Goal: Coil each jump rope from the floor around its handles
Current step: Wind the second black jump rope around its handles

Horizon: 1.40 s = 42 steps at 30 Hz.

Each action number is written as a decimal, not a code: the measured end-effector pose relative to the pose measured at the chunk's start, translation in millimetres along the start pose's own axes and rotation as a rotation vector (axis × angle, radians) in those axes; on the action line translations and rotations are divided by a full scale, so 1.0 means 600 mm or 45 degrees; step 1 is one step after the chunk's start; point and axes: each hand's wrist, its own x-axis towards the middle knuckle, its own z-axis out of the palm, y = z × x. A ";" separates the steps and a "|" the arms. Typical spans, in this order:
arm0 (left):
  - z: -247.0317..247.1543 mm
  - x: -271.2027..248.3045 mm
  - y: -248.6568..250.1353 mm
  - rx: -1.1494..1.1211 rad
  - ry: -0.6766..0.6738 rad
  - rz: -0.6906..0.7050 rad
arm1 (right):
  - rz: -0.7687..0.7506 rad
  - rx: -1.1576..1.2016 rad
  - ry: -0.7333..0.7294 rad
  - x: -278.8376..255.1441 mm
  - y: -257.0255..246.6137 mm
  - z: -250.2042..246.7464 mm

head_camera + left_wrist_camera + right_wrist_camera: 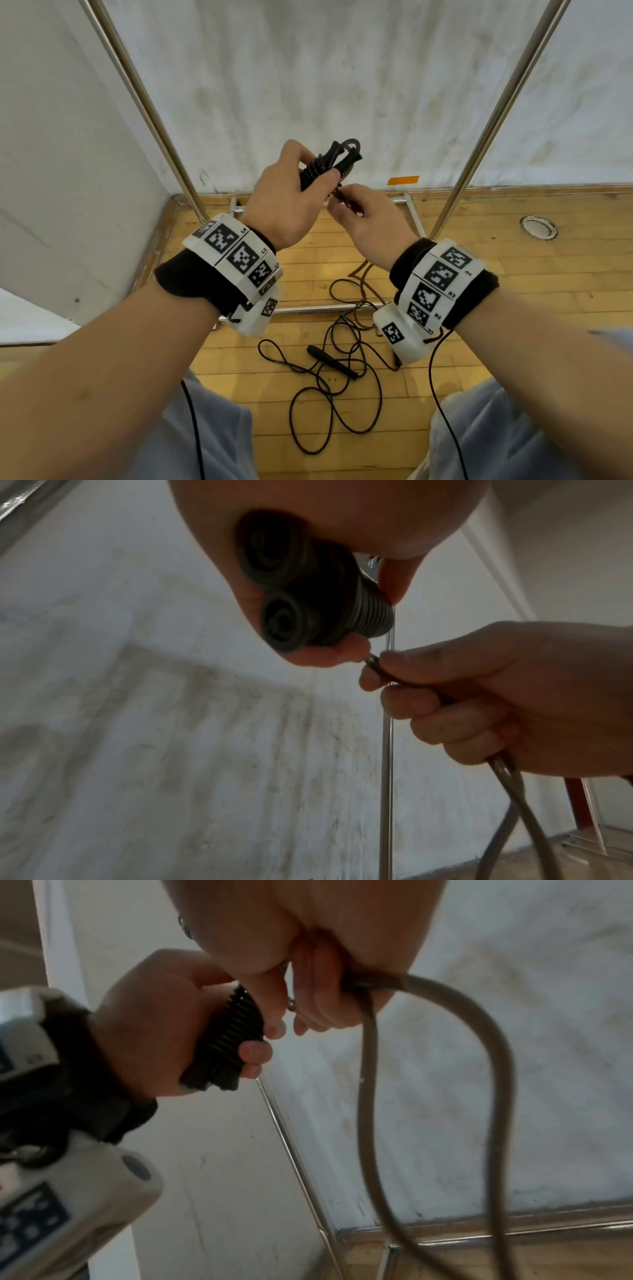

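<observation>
A second jump rope (329,380) is seen loose on the wood floor (513,308), partly hidden by wrist bands. Paired handles (284,599), w/ cord wound round, are gripped by left hand (291,198). Remaining rope loop (445,1069) is pinched in right hand (370,222); loop end cut off.

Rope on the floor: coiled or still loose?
Loose. The floor rope sprawls in open loops on the floor, its handle bare, no turns around it.
</observation>
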 end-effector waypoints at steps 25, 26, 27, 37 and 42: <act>-0.047 0.031 -0.034 0.201 0.028 0.003 | -0.091 -0.251 0.021 0.010 -0.012 -0.023; -0.044 0.032 -0.039 0.274 0.026 0.007 | -0.114 -0.326 0.017 0.007 -0.014 -0.020; -0.042 0.033 -0.044 0.335 0.018 0.012 | -0.138 -0.399 0.013 0.006 -0.017 -0.017; -0.027 0.039 -0.059 0.633 -0.154 0.039 | -0.230 -0.778 -0.049 0.006 -0.041 -0.031; -0.023 0.037 -0.059 0.694 -0.229 0.022 | -0.131 -0.802 -0.025 0.000 -0.038 -0.058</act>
